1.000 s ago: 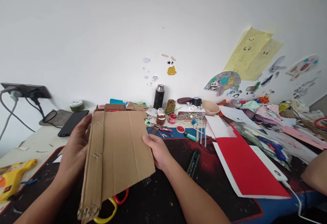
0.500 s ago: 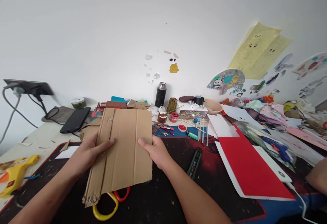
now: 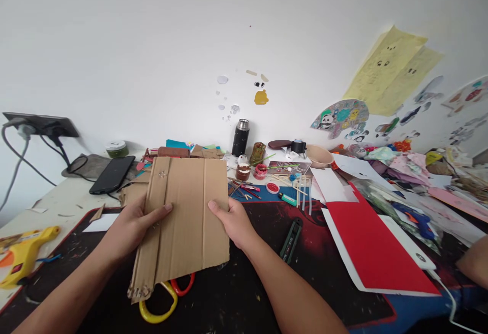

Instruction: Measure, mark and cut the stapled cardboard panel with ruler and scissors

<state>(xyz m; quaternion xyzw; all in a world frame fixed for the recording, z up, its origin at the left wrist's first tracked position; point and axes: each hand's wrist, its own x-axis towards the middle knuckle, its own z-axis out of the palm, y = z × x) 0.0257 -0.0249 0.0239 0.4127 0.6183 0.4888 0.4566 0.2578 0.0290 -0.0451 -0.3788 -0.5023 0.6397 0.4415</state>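
Observation:
A creased brown cardboard piece (image 3: 186,217) is held up above the dark mat, with a folded strip along its left side. My left hand (image 3: 139,222) grips that left side, thumb on the front face and the other fingers hidden behind. On the right edge, my right hand (image 3: 234,219) pinches the cardboard, its thumb on the front. Scissors with yellow (image 3: 162,308) and red handles lie partly hidden under the cardboard's lower edge. A dark green cutter (image 3: 292,241) rests on the mat to the right.
A yellow glue gun (image 3: 28,255) lies at left, near a black phone (image 3: 112,175). Red paper (image 3: 377,242) covers the mat's right part. A black bottle (image 3: 240,138) and paint jars stand at the back. Another person's arm (image 3: 473,263) shows at the right edge.
The view has shifted slightly. Both hands keep hold of the cardboard, whose lower edge sits a little higher in the picture.

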